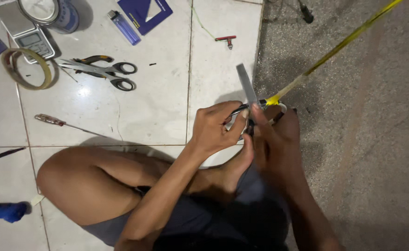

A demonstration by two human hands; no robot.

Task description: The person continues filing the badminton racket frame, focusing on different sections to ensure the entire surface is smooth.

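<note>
The person sits on the tiled floor (153,107) with one foot (234,162) drawn up just below the work. The left hand (214,128) is closed narrowly around a thin dark rod-like tool (236,111), pinched between thumb and fingers. The right hand (274,130) is closed around a small part where a yellow cord (335,49) ends; the cord runs taut up and away to the right. A flat grey metal blade (246,83) rises upright between the two hands; which hand steadies it cannot be told. Hazards, as a judgement: the blade stands close to the fingers of both hands and to the toes, so a slip of the thin tool could drive skin against its edge. The cord appears under tension; if the right hand's grip loosens, the end could spring away and pull the blade with it. Lighting is dim on the right, which hides the contact point. Scissors (113,74), a screwdriver (55,122) and a tape roll (30,69) lie well apart on the floor to the left.
</note>
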